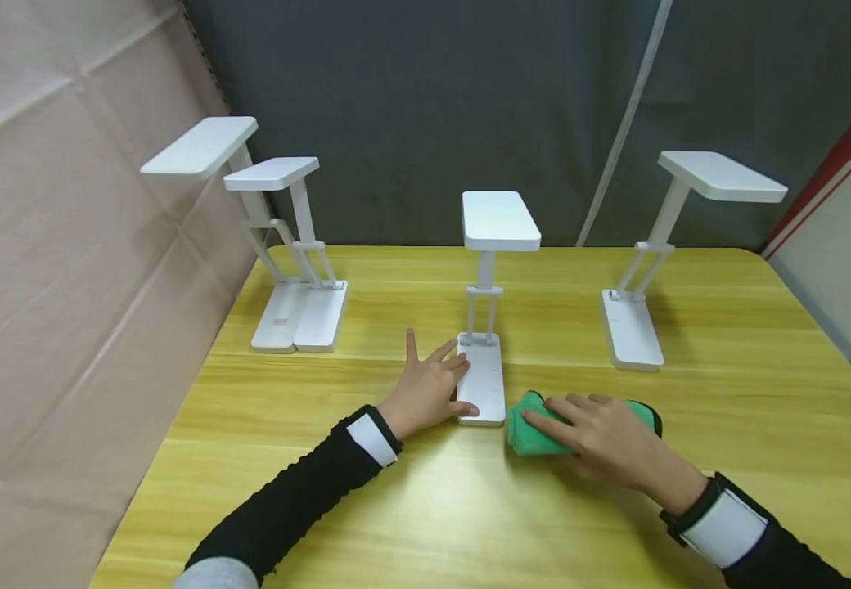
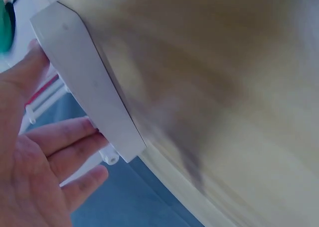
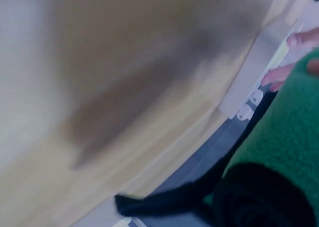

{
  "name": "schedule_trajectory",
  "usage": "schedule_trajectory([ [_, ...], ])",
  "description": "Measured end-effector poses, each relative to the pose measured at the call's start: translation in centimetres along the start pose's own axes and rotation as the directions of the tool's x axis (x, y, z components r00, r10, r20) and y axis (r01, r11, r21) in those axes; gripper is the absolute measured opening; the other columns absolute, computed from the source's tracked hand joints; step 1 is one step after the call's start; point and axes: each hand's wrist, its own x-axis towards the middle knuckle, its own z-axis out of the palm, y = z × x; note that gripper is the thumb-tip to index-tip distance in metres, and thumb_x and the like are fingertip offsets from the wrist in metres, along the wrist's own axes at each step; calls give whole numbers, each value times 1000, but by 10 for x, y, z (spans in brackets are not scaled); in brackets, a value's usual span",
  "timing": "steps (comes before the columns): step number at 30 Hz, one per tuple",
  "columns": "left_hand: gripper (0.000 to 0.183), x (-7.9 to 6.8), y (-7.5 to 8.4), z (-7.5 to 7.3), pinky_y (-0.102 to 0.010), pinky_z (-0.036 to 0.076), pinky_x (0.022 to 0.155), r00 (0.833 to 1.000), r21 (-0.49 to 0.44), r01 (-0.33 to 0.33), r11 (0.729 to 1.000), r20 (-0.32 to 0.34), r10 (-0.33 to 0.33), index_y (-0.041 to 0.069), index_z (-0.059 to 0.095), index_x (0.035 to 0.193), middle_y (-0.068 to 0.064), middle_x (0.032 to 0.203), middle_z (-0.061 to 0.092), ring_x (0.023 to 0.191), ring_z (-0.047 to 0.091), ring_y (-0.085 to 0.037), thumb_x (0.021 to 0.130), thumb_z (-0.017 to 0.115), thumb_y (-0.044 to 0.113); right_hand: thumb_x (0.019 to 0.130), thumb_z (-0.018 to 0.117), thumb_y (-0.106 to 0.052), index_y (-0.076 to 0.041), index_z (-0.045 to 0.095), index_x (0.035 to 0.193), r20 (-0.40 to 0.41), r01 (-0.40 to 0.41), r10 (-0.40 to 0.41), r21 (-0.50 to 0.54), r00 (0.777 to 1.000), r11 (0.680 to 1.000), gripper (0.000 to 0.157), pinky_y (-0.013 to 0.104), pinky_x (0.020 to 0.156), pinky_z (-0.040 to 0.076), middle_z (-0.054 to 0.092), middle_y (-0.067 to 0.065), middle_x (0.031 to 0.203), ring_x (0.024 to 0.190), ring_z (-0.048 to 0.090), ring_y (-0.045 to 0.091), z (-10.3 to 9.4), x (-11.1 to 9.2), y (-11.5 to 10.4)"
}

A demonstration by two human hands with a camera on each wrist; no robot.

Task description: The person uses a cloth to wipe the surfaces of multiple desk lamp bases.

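A white folding desk lamp (image 1: 501, 219) stands upright at the middle of the table. My left hand (image 1: 425, 391) is spread at the left side of its flat base (image 1: 483, 380), the thumb over the near corner and the fingertips along the far left edge. In the left wrist view, the straight fingers and thumb touch the side of the base (image 2: 89, 77). Just right of the base, my right hand (image 1: 605, 433) grips a folded green cloth (image 1: 530, 438) with dark edging. The right wrist view has the cloth (image 3: 284, 137) close up, its rolled dark end facing the camera.
Two more white lamps (image 1: 272, 173) (image 1: 204, 147) stand side by side at the back left. Another lamp (image 1: 720, 176) is at the back right, its head turned rightward. All rest on a yellow wood-grain table (image 1: 396, 507). A dark curtain (image 1: 411, 106) hangs behind, with a pale sheet (image 1: 65, 270) at left.
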Motion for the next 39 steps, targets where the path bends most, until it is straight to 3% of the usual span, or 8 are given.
schedule_trajectory([
  [4, 78, 1, 3, 1, -73, 4, 101, 1000, 21, -2, 1000, -23, 2, 12, 60, 131, 0, 136, 54, 139, 30, -22, 77, 58, 69, 62, 89, -26, -6, 63, 124, 16, -176, 178, -70, 984, 982, 70, 38, 52, 54, 63, 19, 103, 73, 66, 31, 5, 22, 16],
  [7, 96, 2, 0, 2, -72, 3, 102, 1000, 6, 27, 1000, -13, -27, 7, 50, 139, -5, 144, 46, 141, 24, -24, 72, 58, 76, 70, 83, -22, -5, 64, 122, 50, -275, 284, -132, 958, 952, 58, 37, 46, 51, 62, 19, 100, 68, 65, 31, 12, 43, 27],
  [11, 128, 4, -8, 6, -71, 2, 103, 997, -103, 51, 993, 65, -44, 0, 20, 151, -14, 156, 20, 145, 9, -27, 62, 62, 82, 77, 73, -13, -4, 67, 115, 63, -330, 348, -202, 935, 922, 40, 36, 38, 45, 60, 16, 87, 57, 60, 29, 25, 67, 35],
  [15, 137, 8, -14, 11, -71, 0, 102, 989, -208, 28, 978, 148, 3, 1, 6, 152, -14, 158, 8, 145, 3, -26, 59, 66, 81, 81, 69, -10, -3, 68, 111, 88, -361, 388, -226, 917, 905, 30, 38, 36, 45, 60, 16, 85, 54, 58, 29, 38, 80, 30],
  [23, 137, 12, -17, 12, -72, -1, 101, 989, -233, 35, 972, 149, 0, 4, 8, 153, -11, 158, 13, 145, 6, -23, 57, 68, 80, 82, 74, -10, 2, 66, 112, 84, -259, 296, -299, 952, 918, 33, 37, 40, 47, 59, 19, 96, 56, 57, 29, 43, 69, 8],
  [31, 136, 14, -17, 8, -73, -2, 101, 992, -223, 29, 974, 129, 0, 4, 10, 153, -10, 158, 14, 145, 8, -24, 56, 68, 81, 81, 73, -7, 0, 69, 111, 122, -159, 200, -288, 972, 944, 31, 30, 36, 41, 61, 16, 96, 54, 54, 25, 26, 47, -16],
  [35, 137, 13, -20, 9, -72, -3, 101, 989, -227, 40, 973, 145, -7, 6, 7, 153, -9, 159, 12, 145, 7, -24, 56, 67, 81, 78, 77, -7, -4, 70, 106, 181, -100, 139, -209, 974, 973, 29, 27, 36, 40, 61, 11, 90, 54, 54, 22, 12, 44, -23],
  [39, 137, 14, -24, 11, -72, -6, 100, 982, -263, 35, 964, 188, 15, 9, 2, 154, -7, 160, 7, 145, 4, -25, 58, 68, 80, 71, 77, -7, -7, 71, 104, 232, -129, 146, -88, 962, 988, 33, 27, 37, 41, 62, 8, 89, 55, 57, 20, -3, 54, -16],
])
